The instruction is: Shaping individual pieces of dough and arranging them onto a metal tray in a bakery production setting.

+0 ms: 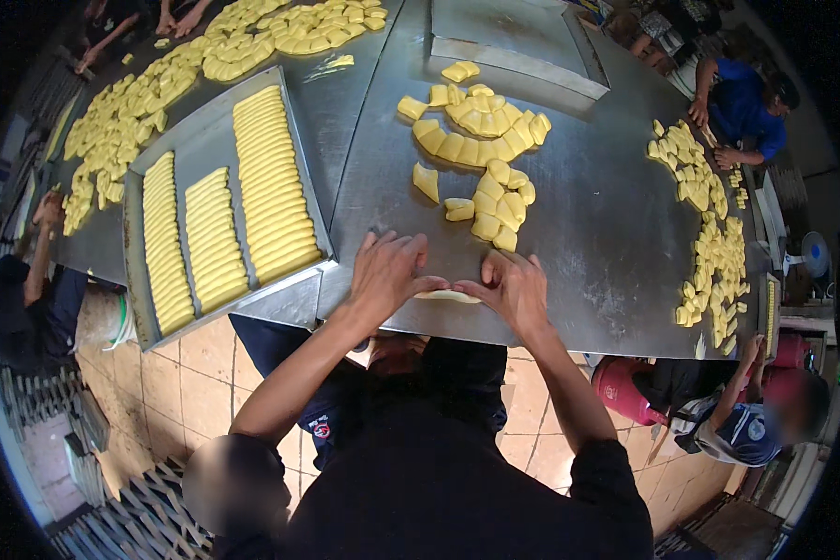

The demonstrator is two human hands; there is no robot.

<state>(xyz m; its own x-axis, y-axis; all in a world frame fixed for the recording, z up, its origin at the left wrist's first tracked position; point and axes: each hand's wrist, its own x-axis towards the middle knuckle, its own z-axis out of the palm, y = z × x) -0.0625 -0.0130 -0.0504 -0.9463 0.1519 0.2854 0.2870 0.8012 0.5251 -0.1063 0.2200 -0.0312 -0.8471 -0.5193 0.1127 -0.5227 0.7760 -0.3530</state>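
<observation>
Two hands, left hand (389, 273) and right hand (513, 287), press flat with spread fingers on one dough piece (446, 296) at the steel counter's (607, 233) near edge; a filled tray (294, 299) lies left.

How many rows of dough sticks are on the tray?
3. On the metal tray: a left row, a shorter middle row and the longest right row. None seem hidden.
</observation>
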